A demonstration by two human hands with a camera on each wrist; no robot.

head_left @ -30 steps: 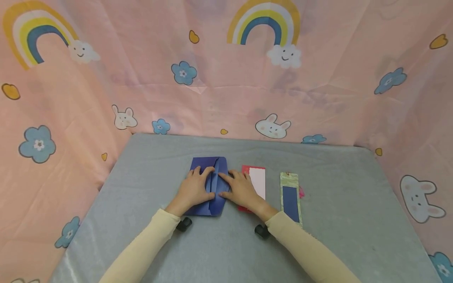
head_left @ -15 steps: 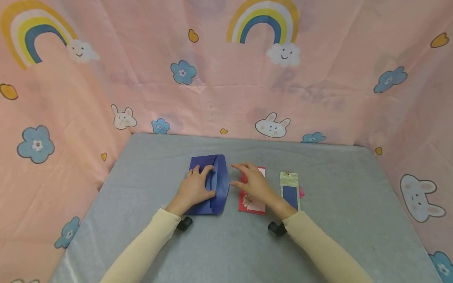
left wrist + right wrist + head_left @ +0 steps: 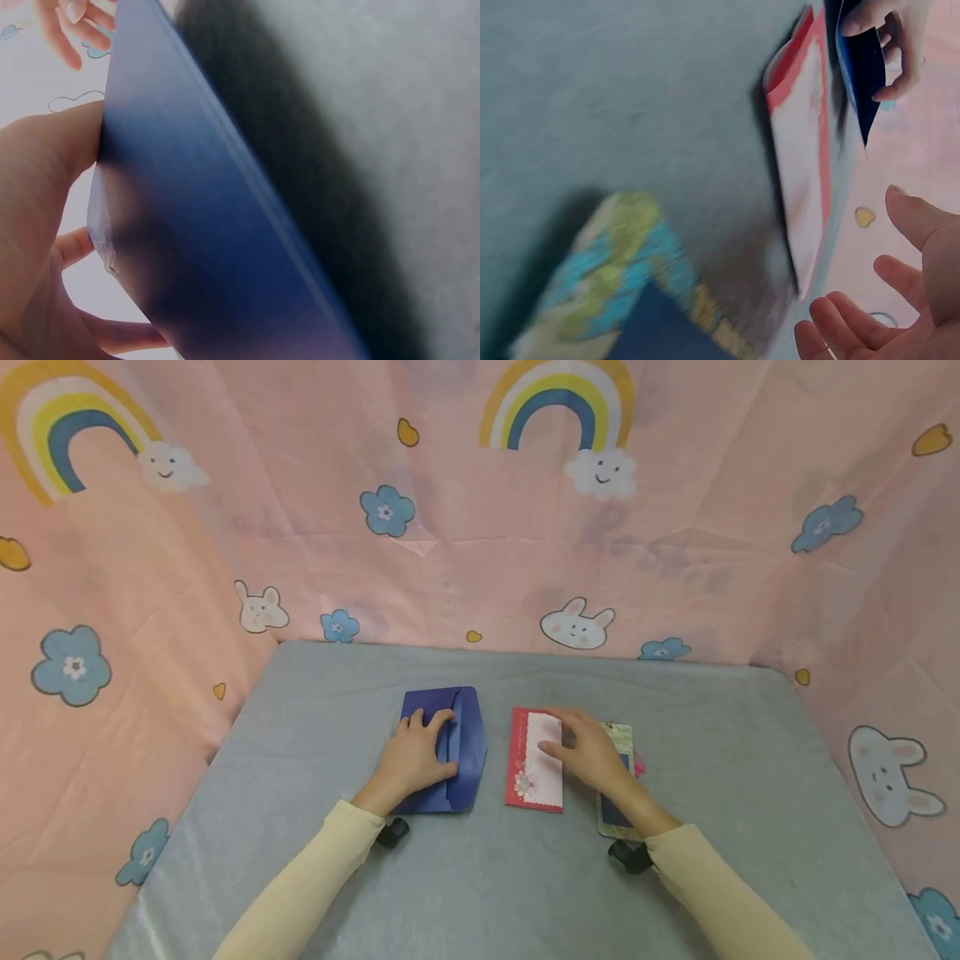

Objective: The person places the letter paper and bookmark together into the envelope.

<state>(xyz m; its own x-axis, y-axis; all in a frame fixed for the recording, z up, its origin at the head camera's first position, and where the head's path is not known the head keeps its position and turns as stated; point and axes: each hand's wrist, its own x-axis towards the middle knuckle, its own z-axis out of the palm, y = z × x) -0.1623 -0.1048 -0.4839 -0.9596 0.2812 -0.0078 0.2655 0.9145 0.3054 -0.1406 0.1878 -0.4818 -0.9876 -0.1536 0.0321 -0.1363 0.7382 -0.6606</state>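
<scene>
A dark blue envelope point(image 3: 468, 752) lies on the table with its flap unfolded to the right. My left hand point(image 3: 415, 758) rests on its pocket side, fingers spread and thumb near the pocket's edge. In the left wrist view the thumb and fingertips touch the blue paper point(image 3: 187, 195). Right of the envelope is a red and white card point(image 3: 532, 768) with a flower print, flat on the table. My right hand point(image 3: 588, 752) hovers over the card's right edge, fingers loosely bent and apart, holding nothing. In the right wrist view its fingers stand clear of the card point(image 3: 799, 165).
A green-patterned strip with a dark blue panel point(image 3: 617, 814) lies further right, partly under my right forearm. A small pink thing point(image 3: 639, 765) shows beside it. The grey cloth-covered table point(image 3: 480, 893) meets a pink printed curtain point(image 3: 465, 568) at the back and sides.
My right hand has left the envelope's flap and moved right, past the red card's left side to its right edge. More of the card is uncovered. My left hand stays on the envelope.
</scene>
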